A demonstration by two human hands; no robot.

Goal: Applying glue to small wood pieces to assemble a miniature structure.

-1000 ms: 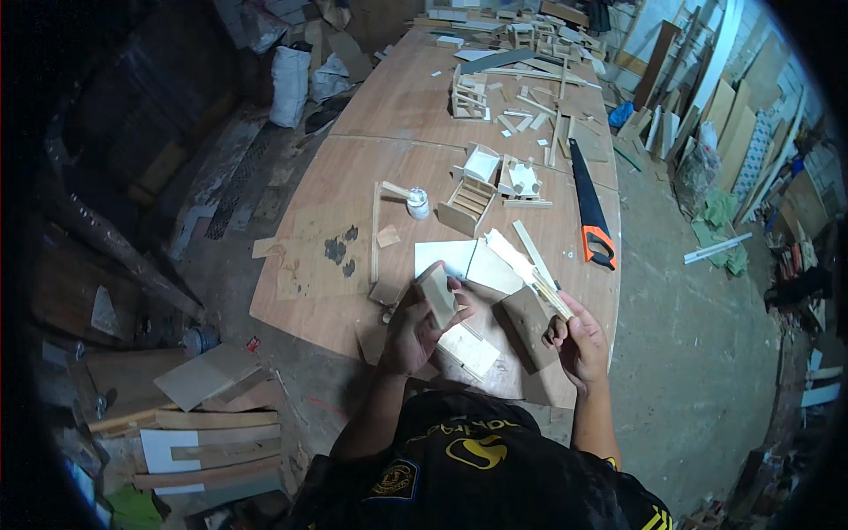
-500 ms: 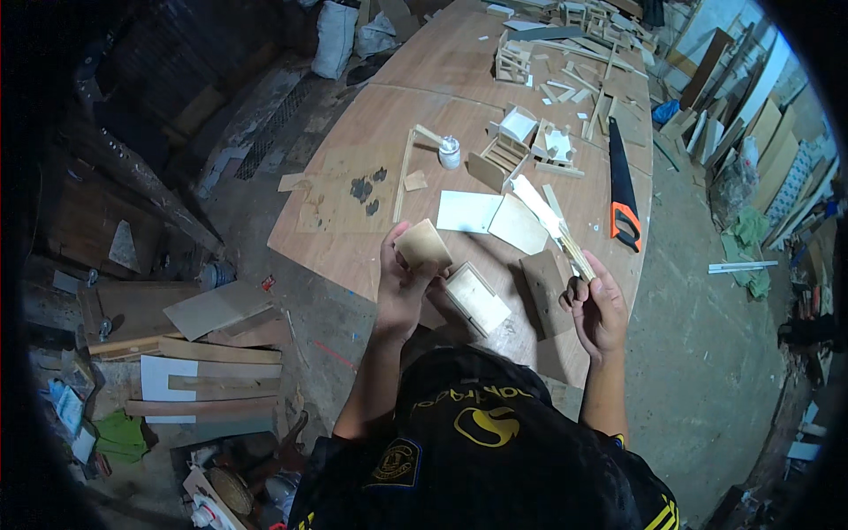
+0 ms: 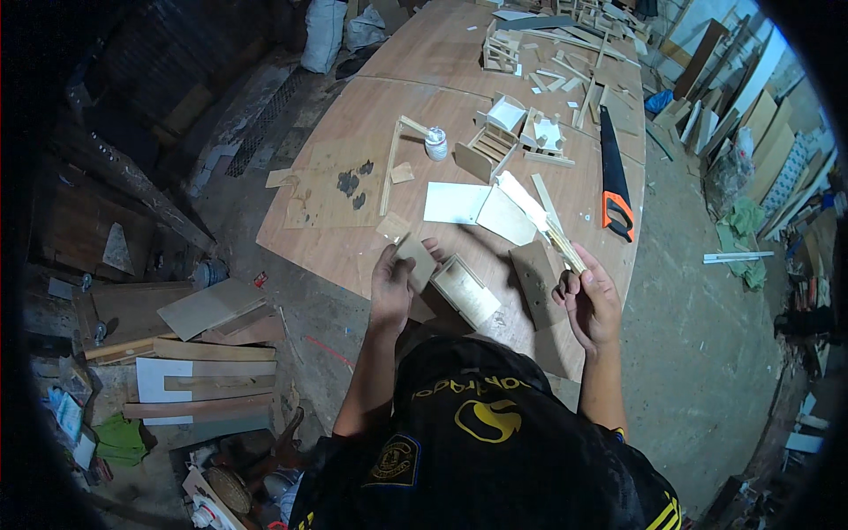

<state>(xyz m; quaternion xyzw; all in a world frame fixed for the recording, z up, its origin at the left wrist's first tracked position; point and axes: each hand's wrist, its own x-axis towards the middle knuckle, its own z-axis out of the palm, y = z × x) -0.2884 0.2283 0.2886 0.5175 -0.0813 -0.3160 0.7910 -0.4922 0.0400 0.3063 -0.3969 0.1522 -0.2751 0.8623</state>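
Observation:
My left hand point(image 3: 391, 281) is closed on a small, thin wooden panel point(image 3: 416, 260), held tilted above the table's near edge. Just beyond it shows a second small wooden piece point(image 3: 392, 227); whether the hand touches it I cannot tell. Right of the panel stands a small pale wooden box point(image 3: 466, 292) with raised edges. My right hand point(image 3: 592, 300) pinches a narrow wooden stick point(image 3: 565, 248), its far end broad and white. Under the stick lies a flat wooden board point(image 3: 536, 281) with small dark marks.
A white jar point(image 3: 435, 144) stands mid-table near small wooden frames point(image 3: 488, 152). A white sheet point(image 3: 454, 201) lies before them. The handsaw point(image 3: 617, 181) with an orange handle rests along the right edge. Offcuts point(image 3: 574, 79) crowd the far end, and boards point(image 3: 216, 314) lie left of the table.
My left hand has turned the panel to a steeper tilt, and its fingertips now show past the panel's far edge. My right hand keeps hold of the stick. The view has shifted slightly.

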